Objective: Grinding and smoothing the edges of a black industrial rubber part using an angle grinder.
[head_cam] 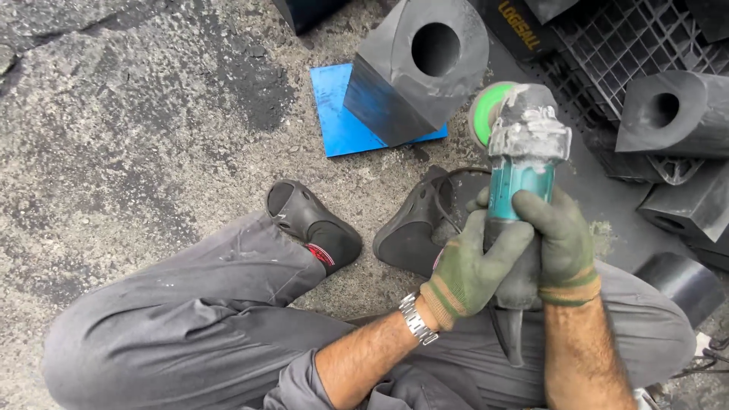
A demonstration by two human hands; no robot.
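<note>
Gloved hands' grip point(516, 258) around teal angle grinder point(520, 171).

One head-worn view looks steeply down from above the seated person's lap. It sits close over the hands point(516, 254), facing the ground point(137, 137) ahead

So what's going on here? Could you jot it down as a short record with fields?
Setting: gritty concrete ground
Posture: person seated, grey trousers, black clogs
Left hand: green glove, gripping grinder
Right hand: green glove, gripping grinder
Grinder: teal body, dusty head, green disc
In front: dark block with round hole, standing on blue sheet
Right side: more blocks, black pallet
</note>
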